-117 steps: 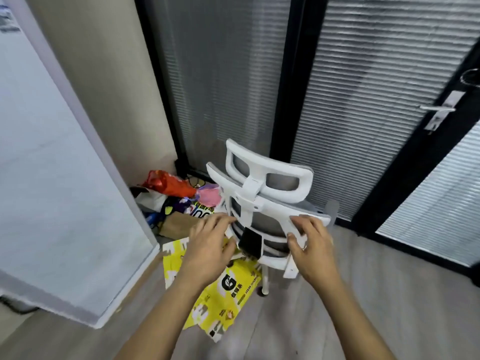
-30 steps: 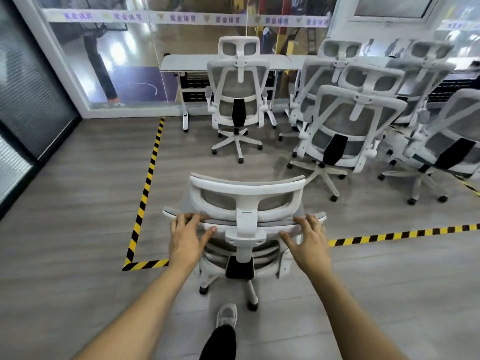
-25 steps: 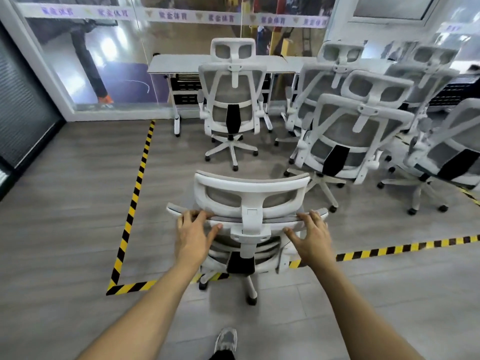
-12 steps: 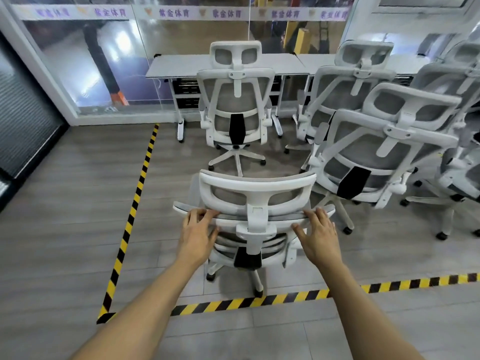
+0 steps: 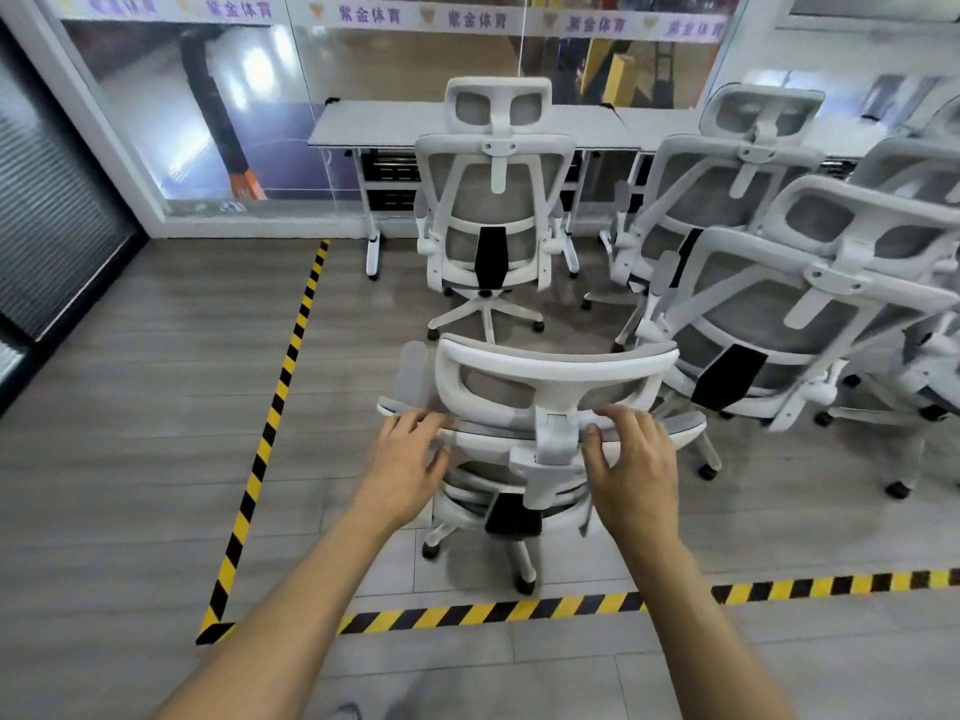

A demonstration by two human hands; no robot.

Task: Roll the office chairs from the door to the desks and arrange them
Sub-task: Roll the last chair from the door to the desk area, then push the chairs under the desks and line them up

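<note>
I stand behind a white office chair with grey mesh; it faces away from me, inside the taped floor area. My left hand grips the top edge of its backrest on the left. My right hand holds the same edge just right of the headrest post. A grey desk stands ahead against the glass wall, and a second white chair is pulled up to it, directly in front of mine. Only a narrow gap separates the two chairs.
Several more white chairs crowd the right side, the nearest almost touching my chair. Yellow-black tape runs along the floor on the left and behind the chair. Left of the tape is bare grey floor up to a dark blind-covered wall.
The chair has rolled forward over the tape line and closer to the desk. Both hands stayed on the backrest; my right hand slid inward toward the headrest post.
</note>
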